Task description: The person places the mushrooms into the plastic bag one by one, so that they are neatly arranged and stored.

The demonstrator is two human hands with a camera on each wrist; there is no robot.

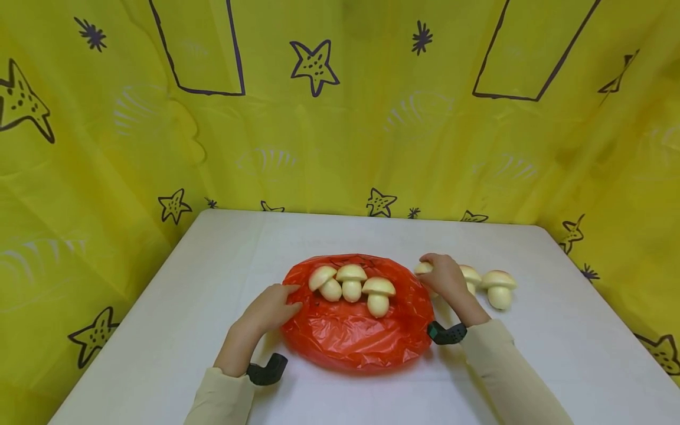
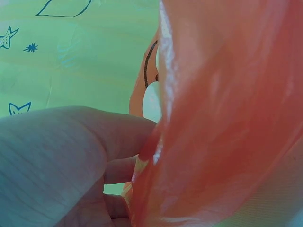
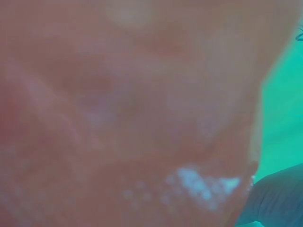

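Note:
A red plastic bag lies spread on the table, and three cream mushrooms show in its opening. At the bag's left rim, my left hand pinches the plastic; in the left wrist view the red film runs up from the thumb and fingers. Just past the right rim, my right hand grips another mushroom, partly covered by the fingers. The right wrist view is mostly filled by blurred red plastic, with a bit of the hand at the lower right.
Two more mushrooms stand right of my right hand: one partly behind it, the other at the far right. The white table is bordered at the back and sides by a yellow patterned curtain. Each wrist wears a black camera.

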